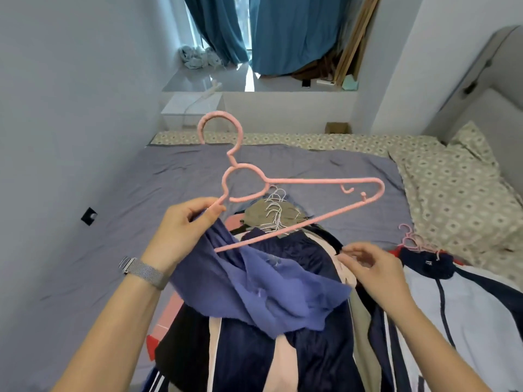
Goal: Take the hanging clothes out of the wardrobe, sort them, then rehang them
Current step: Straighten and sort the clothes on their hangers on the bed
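My left hand (184, 230) grips one shoulder end of a pink plastic hanger (285, 182) together with a bunched blue-purple garment (260, 281) that hangs from it over the pile. The hanger is tilted, hook pointing up and away. My right hand (370, 267) hovers at the right of the pile, its fingers loosely curled and touching the edge of a pale pink garment (285, 360). Below lies a pile of dark navy, black and beige clothes (311, 349) on white wire hangers (274, 210).
The pile lies on a bed with a grey-purple sheet (127, 227). At the right lie a white and navy jacket (467, 315) on another pink hanger (413, 239) and a patterned pillow (458, 193). A wall runs along the left; blue curtains (283, 32) hang behind.
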{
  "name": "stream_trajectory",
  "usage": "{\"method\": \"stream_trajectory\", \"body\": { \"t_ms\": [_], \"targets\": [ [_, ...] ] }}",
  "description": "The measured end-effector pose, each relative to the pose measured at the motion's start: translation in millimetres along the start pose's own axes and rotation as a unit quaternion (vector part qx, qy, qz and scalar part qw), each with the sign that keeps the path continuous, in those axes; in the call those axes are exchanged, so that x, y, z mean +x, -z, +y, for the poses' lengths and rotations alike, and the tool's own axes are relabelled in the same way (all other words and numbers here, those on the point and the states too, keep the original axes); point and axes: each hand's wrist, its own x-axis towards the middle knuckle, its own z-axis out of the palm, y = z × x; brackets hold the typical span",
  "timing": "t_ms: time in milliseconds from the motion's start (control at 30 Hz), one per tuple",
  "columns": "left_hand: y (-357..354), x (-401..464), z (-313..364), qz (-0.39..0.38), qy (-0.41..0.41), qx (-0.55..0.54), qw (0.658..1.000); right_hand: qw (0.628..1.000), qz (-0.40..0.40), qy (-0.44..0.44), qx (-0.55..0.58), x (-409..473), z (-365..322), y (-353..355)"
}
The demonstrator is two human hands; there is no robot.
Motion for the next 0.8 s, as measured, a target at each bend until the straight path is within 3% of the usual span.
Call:
{"method": "stream_trajectory", "body": {
  "t_ms": [100, 233, 300, 400, 500, 667, 800],
  "targets": [
    [-12, -7, 15, -0.067, -0.028, 0.002, 0.997, 0.992, -0.113, -0.04, 0.036, -7, -12, -38],
    [-23, -9, 21, -0.087, -0.034, -0.002, 0.996, 0.969, -0.236, 0.021, 0.071, -40, -39, -121],
    [-22, -7, 21, -0.087, -0.028, 0.0, 0.996, 0.971, -0.218, -0.004, 0.094, -50, -48, -159],
    [-18, -7, 22, -0.072, -0.023, -0.01, 0.997, 0.98, -0.125, -0.079, 0.132, -52, -50, -192],
    [-14, -9, 21, -0.058, -0.017, -0.026, 0.998, 0.988, -0.073, -0.083, 0.107, -44, -33, -195],
    [8, -7, 2, -0.023, -0.025, 0.05, 0.998, 0.991, -0.079, -0.097, -0.044, -23, 17, -153],
    [31, -5, -27, -0.061, -0.029, 0.16, 0.985, 0.981, -0.122, -0.13, -0.082, 11, 35, -95]
  ]
}}
